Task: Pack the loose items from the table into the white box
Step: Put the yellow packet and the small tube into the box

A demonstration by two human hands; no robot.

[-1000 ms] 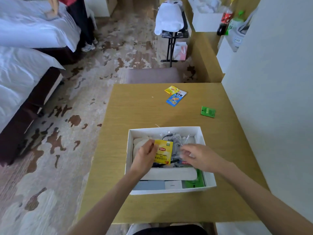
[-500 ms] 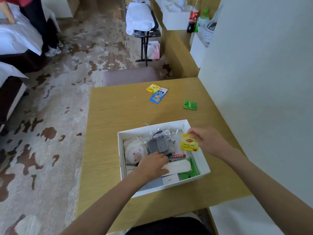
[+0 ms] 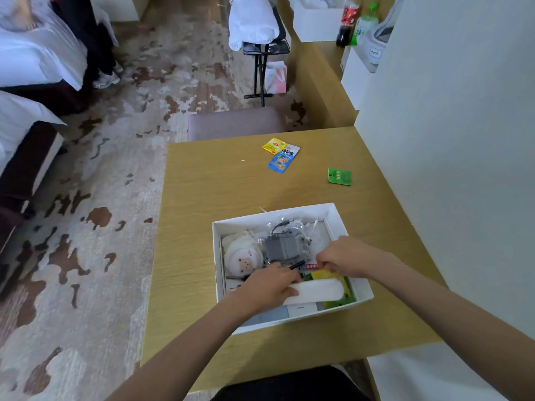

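- A bed [image 3: 34,62] with white sheets is standing far over on the left, by a brown and grey carpet [image 3: 115,198].
- A yellow wooden table [image 3: 217,192] is sitting in the middle, and the white box [image 3: 246,227] is resting on it, close to the person.
- A round white pad [image 3: 243,259] with a little bear on it is lying in the left part of the box.
- The left hand [image 3: 269,287] is reaching into the box. It is holding the left end of a long white roll [image 3: 321,290], with the thumb pressing on top.
- Up at the far side of the table, a yellow packet [image 3: 273,146] and a blue packet [image 3: 282,160] are lying loose. They are touching each other and are well apart from the box.
- A grey block [image 3: 282,247] in a clear bag is sitting in the middle of the box.
- A yellow tea packet [image 3: 324,275] is lying in the box, just behind the white roll.
- A green packet [image 3: 339,177] is lying alone on the table, to the right of the blue one.
- The right hand [image 3: 347,257] is hanging over the right side of the box, just above the yellow tea packet. Its fingers are curling down, but I cannot tell if they are pinching anything.
- A dark bottle [image 3: 347,21] and a green bottle [image 3: 363,23] are standing side by side, far back on the right.
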